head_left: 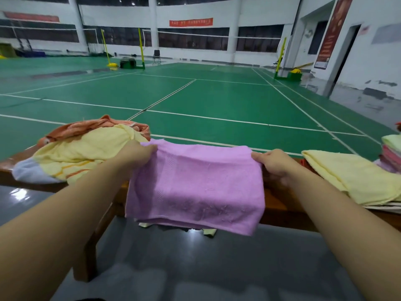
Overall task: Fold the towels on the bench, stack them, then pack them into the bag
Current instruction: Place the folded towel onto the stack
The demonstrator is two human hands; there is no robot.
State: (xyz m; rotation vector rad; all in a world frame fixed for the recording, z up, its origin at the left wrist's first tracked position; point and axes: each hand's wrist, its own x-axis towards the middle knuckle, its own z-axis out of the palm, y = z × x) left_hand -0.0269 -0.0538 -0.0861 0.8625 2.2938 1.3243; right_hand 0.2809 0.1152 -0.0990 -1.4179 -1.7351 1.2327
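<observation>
While both hands stretch it: the purple towel [195, 185] hangs doubled over, its folded edge held taut at the top, probably so the layers line up before the next fold.
Left hand [135, 154]: pinches the top left corner, fingers curled onto the cloth.
Right hand [272, 162]: pinches the top right corner in the same way.
Towel relative to hands: it spans the gap between them and drapes down over the near edge of the wooden bench [280, 203].
Unfolded heap [86, 153]: yellow and orange towels lie bunched at the left, apparently waiting their turn.
Folded yellow towel [351, 177]: lies flat at the right, likely the base of the stack.
Coloured stack [391, 153]: sits at the far right edge, only partly in view.
Bag: I cannot see one.
</observation>
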